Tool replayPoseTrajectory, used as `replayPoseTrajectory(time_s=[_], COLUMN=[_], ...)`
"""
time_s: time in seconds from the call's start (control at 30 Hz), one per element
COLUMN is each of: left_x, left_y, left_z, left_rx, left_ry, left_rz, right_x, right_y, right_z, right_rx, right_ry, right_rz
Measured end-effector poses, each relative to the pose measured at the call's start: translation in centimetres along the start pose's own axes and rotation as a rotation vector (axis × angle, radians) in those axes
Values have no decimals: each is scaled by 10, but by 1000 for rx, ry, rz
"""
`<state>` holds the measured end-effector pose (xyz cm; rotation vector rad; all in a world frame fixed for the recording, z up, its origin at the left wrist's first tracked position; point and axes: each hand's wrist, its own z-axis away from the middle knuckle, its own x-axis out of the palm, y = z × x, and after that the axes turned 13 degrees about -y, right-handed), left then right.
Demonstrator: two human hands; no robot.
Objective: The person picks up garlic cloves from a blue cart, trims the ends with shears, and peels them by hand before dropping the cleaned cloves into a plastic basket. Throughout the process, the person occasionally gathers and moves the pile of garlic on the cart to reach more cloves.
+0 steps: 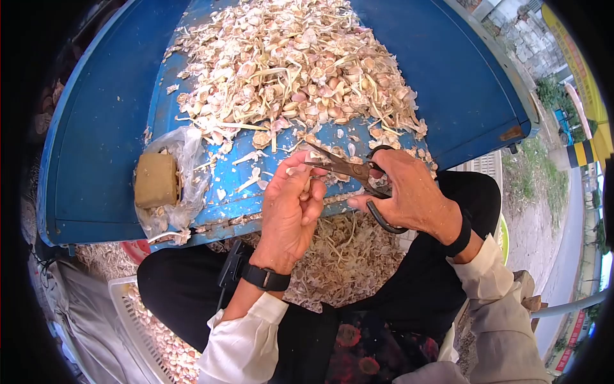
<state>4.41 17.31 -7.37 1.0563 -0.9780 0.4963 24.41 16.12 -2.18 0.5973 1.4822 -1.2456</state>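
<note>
My right hand point(416, 195) grips a pair of scissors point(348, 168) with black handles and dark, worn blades. The blades are parted and point left, their tips at the fingers of my left hand point(286, 214). Those fingers are closed in a pinch on a small pale garlic clove point(292, 171), mostly hidden by the fingertips. Just beyond both hands, a large heap of garlic cloves point(307, 70) with dry skins and stalks lies on a blue metal bed point(236, 169). Loose cloves and cut stalk bits are scattered near my fingers.
Left of my hands, a tan block point(157, 180) sits on a clear plastic bag point(192, 144). A white crate point(131, 307) of cloves stands low at the left. Dry skins point(345, 262) cover the ground between my legs. Blue side panels point(448, 77) flank the heap.
</note>
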Motion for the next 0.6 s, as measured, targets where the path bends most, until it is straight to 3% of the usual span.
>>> replayPoseTrajectory(time_s=[0.2,0.27,0.6], left_x=[5,1,-1], left_y=[-4,-1,3], left_z=[3,1,0], left_rx=[70,53,-14], left_ry=[-65,-26,-91], left_rz=[-261,-511,-458], right_x=[3,-2,-9], right_y=[-4,-2,5], right_z=[-2,-2,-3], right_rx=[38,44,37], right_ry=[6,-26,-134], right_rz=[132,111,56])
